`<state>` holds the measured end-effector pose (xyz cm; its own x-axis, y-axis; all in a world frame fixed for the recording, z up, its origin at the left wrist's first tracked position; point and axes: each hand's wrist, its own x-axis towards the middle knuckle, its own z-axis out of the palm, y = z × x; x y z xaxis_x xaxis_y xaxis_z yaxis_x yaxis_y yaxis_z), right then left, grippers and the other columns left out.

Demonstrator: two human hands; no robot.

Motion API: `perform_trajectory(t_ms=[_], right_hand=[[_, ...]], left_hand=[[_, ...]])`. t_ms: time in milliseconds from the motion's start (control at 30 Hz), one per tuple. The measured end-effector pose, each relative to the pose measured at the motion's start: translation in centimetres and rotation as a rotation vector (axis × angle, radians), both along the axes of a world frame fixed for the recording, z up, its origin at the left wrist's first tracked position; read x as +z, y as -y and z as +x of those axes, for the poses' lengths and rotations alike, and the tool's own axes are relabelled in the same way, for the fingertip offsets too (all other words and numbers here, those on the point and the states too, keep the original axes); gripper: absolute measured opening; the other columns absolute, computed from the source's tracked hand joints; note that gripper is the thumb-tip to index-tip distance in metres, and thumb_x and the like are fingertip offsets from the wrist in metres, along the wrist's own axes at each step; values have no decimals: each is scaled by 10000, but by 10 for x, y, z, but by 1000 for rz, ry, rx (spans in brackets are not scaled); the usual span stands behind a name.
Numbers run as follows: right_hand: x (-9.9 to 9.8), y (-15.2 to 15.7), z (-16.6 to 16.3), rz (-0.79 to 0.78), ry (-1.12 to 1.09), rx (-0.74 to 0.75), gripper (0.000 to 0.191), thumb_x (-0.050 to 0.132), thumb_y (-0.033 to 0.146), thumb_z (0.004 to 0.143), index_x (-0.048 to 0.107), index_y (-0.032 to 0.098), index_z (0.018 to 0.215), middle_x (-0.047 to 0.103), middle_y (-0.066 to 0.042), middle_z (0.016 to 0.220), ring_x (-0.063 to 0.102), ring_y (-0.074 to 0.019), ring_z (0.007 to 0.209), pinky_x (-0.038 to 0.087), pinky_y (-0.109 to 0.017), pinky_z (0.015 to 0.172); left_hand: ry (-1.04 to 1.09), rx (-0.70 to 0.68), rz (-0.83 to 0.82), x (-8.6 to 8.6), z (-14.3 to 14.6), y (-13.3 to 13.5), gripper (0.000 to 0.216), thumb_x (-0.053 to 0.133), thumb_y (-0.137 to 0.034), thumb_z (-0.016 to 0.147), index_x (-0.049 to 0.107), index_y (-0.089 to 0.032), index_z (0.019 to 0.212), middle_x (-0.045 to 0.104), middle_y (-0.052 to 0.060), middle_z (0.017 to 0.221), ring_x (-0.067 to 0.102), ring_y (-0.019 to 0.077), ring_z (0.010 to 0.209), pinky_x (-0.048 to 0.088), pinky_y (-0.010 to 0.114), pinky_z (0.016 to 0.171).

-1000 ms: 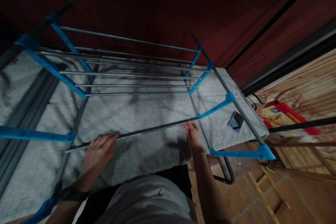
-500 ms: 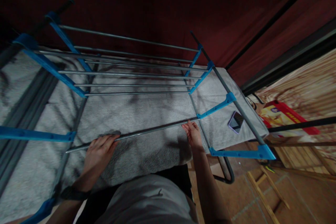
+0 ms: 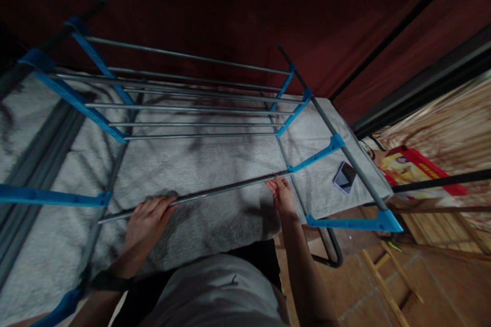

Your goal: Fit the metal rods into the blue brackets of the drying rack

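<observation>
A grey metal tube (image 3: 220,190) runs across the near part of a rack frame made of tubes and blue plastic brackets. My left hand (image 3: 149,222) is wrapped over the tube toward its left end, which lies loose near the left upright. Close to the tube's right end, my right hand (image 3: 282,193) pinches it from below with the fingertips. That end meets the tip of a blue bracket (image 3: 316,157) on the right side. Another blue bracket (image 3: 53,196) points in from the left, apart from the tube. Several crossbars (image 3: 203,110) span the far brackets.
The rack lies on a grey blanket (image 3: 215,158). A phone (image 3: 344,178) rests on it at the right. Loose grey tubes (image 3: 42,173) lie at the left. On the right are a red and yellow box (image 3: 414,168) and a wooden frame (image 3: 387,281) on the tiled floor.
The tube and my left hand have shifted very slightly to the right. My right hand stays at the bracket end.
</observation>
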<state>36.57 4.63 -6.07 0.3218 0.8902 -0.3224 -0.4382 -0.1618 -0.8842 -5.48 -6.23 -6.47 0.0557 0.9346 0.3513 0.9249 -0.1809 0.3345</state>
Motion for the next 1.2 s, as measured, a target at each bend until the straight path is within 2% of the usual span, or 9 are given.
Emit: perform_trajectory(t_ms=[233, 367, 500, 733, 933, 1200], right_hand=[[4, 2, -2, 3, 2, -8, 479, 985, 518, 751, 553, 325, 831, 661, 37, 787, 736, -218, 809, 727, -412, 877], [6, 3, -2, 4, -14, -20, 475, 1005, 495, 728, 567, 333, 815, 668, 17, 786, 731, -228, 803, 731, -409, 855], [6, 1, -2, -7, -18, -18, 447, 991, 484, 724, 585, 322, 814, 673, 19, 800, 734, -205, 799, 720, -370, 863], [6, 0, -3, -28, -50, -52, 411, 976, 427, 691, 600, 300, 801, 691, 30, 804, 722, -169, 787, 701, -315, 839], [5, 1, -3, -6, -24, -40, 467, 989, 444, 701, 557, 316, 819, 702, 21, 816, 736, -204, 781, 719, -363, 801], [4, 0, -2, -9, 19, -29, 333, 897, 435, 771, 608, 302, 869, 717, 26, 866, 745, -193, 816, 709, -372, 813]], left_hand=[[-19, -24, 29, -3, -2, 0, 380, 512, -478, 1118, 789, -222, 1165, 866, 112, 1098, 799, 344, 1032, 566, 473, 940], [-16, -12, 36, -7, -3, 0, 373, 508, -485, 1120, 789, -243, 1165, 865, 87, 1091, 800, 328, 1031, 564, 460, 944], [-36, -35, 54, -8, -4, 0, 376, 524, -462, 1121, 795, -212, 1194, 862, 112, 1097, 799, 339, 1037, 571, 473, 945], [-21, -44, 97, -12, -5, -1, 345, 546, -447, 1112, 804, -225, 1166, 860, 114, 1067, 797, 335, 1014, 569, 466, 947], [7, -11, 67, -11, -3, -1, 340, 529, -460, 1105, 792, -247, 1140, 854, 96, 1057, 785, 335, 1011, 562, 470, 925], [16, -12, 65, -10, -4, 0, 315, 546, -447, 1101, 792, -253, 1125, 848, 86, 1050, 787, 330, 998, 566, 459, 912]])
